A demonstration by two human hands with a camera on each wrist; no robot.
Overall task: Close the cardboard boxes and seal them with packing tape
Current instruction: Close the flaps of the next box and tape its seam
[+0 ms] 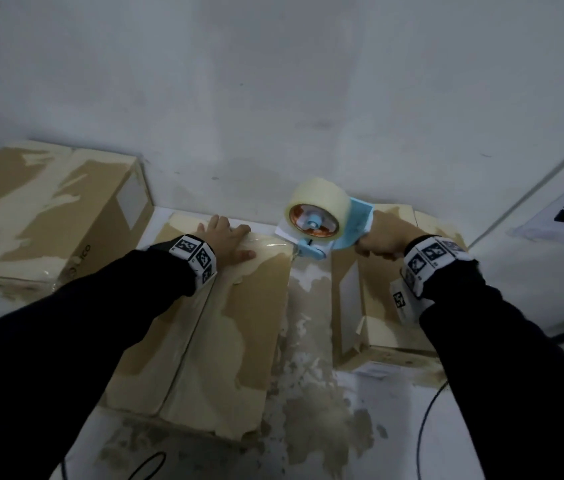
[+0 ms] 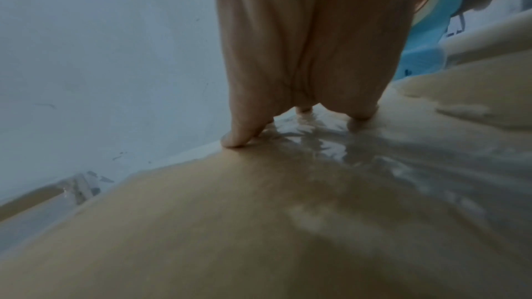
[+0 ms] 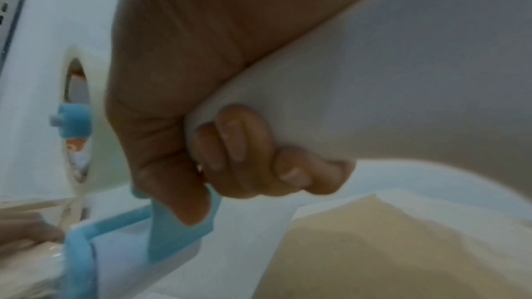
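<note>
**Tape run reaches the right edge of the middle box**

Left hand (image 1: 226,237) is flat on the far end of the middle box (image 1: 204,341), fingers straight and spread, pressing a glossy strip of tape (image 1: 270,242) onto the cardboard; the left wrist view shows the fingertips (image 2: 239,140) down on the shiny film near the far edge. Right hand (image 1: 382,237) is clenched round the handle of the blue tape dispenser (image 1: 315,230), fingers curled tight as the right wrist view shows; the dispenser's mouth sits at the box's far right corner, with the tape stretched from there to the pressing hand.

So where are we? The middle box is closed, flaps meeting along a seam running towards the person; this strip crosses the far end, and by my reading it now needs cutting at the corner and smoothing down; whether the long seam itself has fresh tape I cannot tell, the surface is patchy with old residue. The box on the left (image 1: 48,209) looks shut and carries tape marks; the box on the right (image 1: 377,306), just beyond the dispenser, has a flap edge that seems loose at its near side, so I'd judge that one unfinished; all three stand on the white floor (image 1: 311,393) against the wall.
</note>
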